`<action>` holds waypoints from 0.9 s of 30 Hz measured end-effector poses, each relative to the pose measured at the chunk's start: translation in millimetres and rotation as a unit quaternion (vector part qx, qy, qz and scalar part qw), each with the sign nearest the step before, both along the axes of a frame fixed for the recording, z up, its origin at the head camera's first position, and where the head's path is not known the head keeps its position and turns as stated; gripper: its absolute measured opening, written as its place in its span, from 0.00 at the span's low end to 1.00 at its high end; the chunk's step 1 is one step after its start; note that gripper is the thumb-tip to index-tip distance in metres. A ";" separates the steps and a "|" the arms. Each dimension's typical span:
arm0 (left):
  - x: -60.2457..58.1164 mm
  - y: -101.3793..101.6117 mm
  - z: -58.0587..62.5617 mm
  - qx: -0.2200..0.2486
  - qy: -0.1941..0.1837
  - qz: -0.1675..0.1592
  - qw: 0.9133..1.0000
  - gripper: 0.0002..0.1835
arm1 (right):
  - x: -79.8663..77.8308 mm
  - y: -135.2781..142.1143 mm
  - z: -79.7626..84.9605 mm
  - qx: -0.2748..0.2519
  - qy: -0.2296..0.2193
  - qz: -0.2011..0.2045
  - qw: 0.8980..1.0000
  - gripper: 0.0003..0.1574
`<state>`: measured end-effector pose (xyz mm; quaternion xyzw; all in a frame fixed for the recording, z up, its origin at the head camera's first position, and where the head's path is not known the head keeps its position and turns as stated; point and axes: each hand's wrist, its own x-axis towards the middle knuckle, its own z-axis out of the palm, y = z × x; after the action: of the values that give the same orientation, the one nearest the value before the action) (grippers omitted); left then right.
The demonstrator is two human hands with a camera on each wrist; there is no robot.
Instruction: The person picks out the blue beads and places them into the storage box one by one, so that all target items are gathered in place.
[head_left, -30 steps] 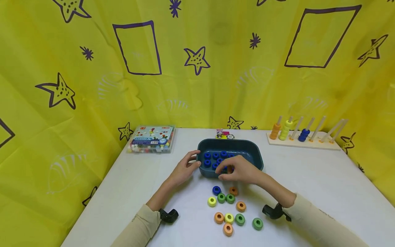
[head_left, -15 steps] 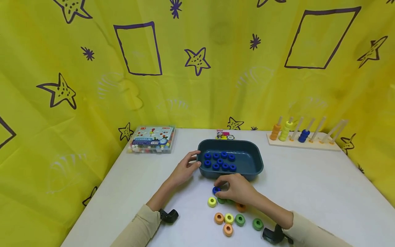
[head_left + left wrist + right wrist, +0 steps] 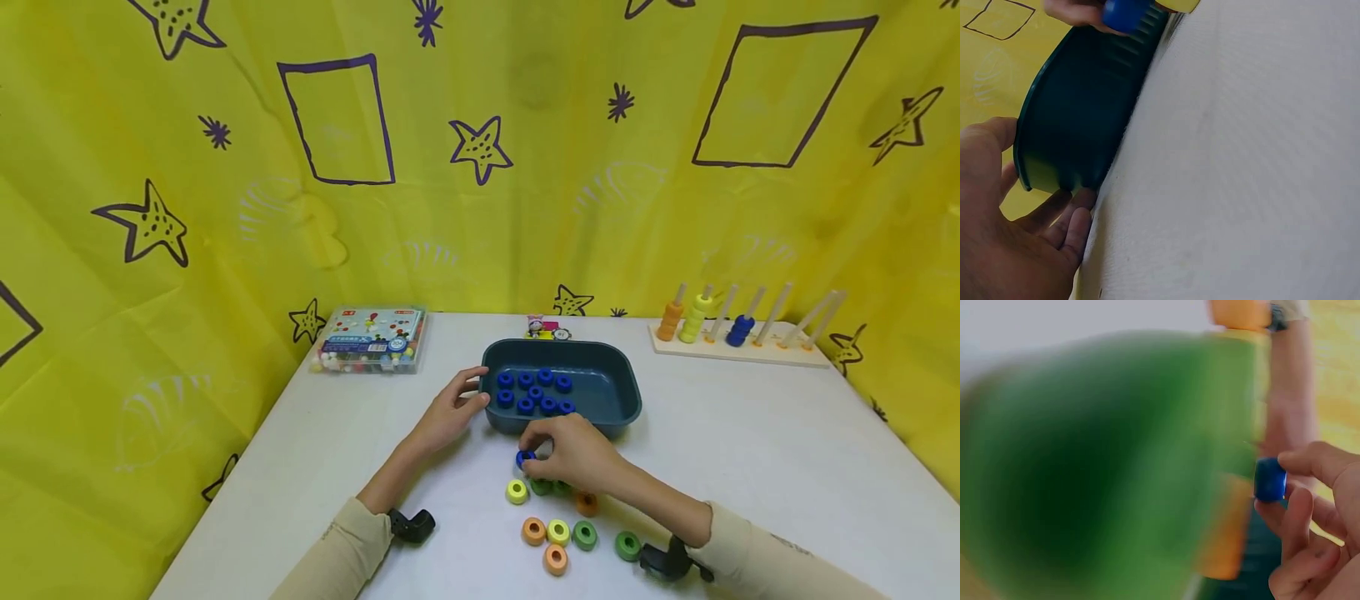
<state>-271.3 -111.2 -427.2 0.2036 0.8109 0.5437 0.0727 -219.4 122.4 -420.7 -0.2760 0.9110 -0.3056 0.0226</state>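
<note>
A dark teal plastic bin point(image 3: 607, 400) stands mid-table, with several blue ring beads point(image 3: 545, 377) lying in its left part. My left hand point(image 3: 446, 412) holds the bin's left end, its digits against the rim and outer wall, as the left wrist view shows too. Just in front of the bin, my right hand point(image 3: 577, 454) pinches a blue bead point(image 3: 1270, 479) between thumb and fingers. Below that hand, green beads point(image 3: 540, 486) are partly covered. A yellow bead point(image 3: 517, 492) lies to their left. A large blurred green bead point(image 3: 1085, 469) fills much of the right wrist view.
Loose orange point(image 3: 556, 559), yellow and green beads point(image 3: 627, 546) lie nearer the front. A bead stacking rack point(image 3: 738, 354) with several pegs stands at the back right. At the back left lies a clear box point(image 3: 367, 342) of coloured pieces. A yellow curtain point(image 3: 480, 233) hangs behind.
My right hand has come back from over the bin to the blue bead in front of it and now pinches that bead, slightly shifted toward the bin. My left hand stays put.
</note>
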 end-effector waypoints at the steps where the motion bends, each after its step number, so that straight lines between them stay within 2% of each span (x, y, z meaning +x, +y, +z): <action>1: -2.7 -0.4 -3.8 0.001 0.000 0.001 1.000 0.26 | -0.9 1.8 6.1 -0.005 0.000 0.007 1.000 0.09; 5: -13.6 -2.0 -19.3 0.005 -0.001 0.010 1.000 0.26 | -15.1 11.2 33.1 -0.033 0.013 0.045 0.998 0.10; 7: -19.1 -2.9 -27.5 0.005 -0.003 0.015 1.000 0.26 | -29.6 16.2 42.6 -0.047 0.019 0.065 0.997 0.10; 10: -20.4 -3.4 -30.8 0.005 0.002 0.019 1.000 0.25 | -57.7 21.4 47.2 -0.059 0.019 0.091 0.994 0.10; 14: -19.6 -3.3 -31.3 0.009 0.004 0.019 1.000 0.26 | -94.2 22.6 40.5 -0.058 0.004 0.121 0.991 0.11; 18: -18.5 -2.6 -30.1 0.010 0.002 0.018 1.000 0.26 | -120.1 20.0 27.3 -0.046 -0.003 0.132 0.990 0.11; 22: -18.0 -2.0 -29.0 0.011 0.003 0.015 1.000 0.27 | -135.5 17.4 13.0 -0.039 -0.015 0.134 0.990 0.10; 27: -17.2 -1.8 -29.0 0.011 0.009 0.010 1.000 0.27 | -143.8 16.3 0.9 -0.041 -0.033 0.142 0.989 0.09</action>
<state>-288.5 -112.9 -456.3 0.2012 0.8077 0.5512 0.0576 -363.2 138.7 -419.8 -0.3928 0.8481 -0.3456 0.0839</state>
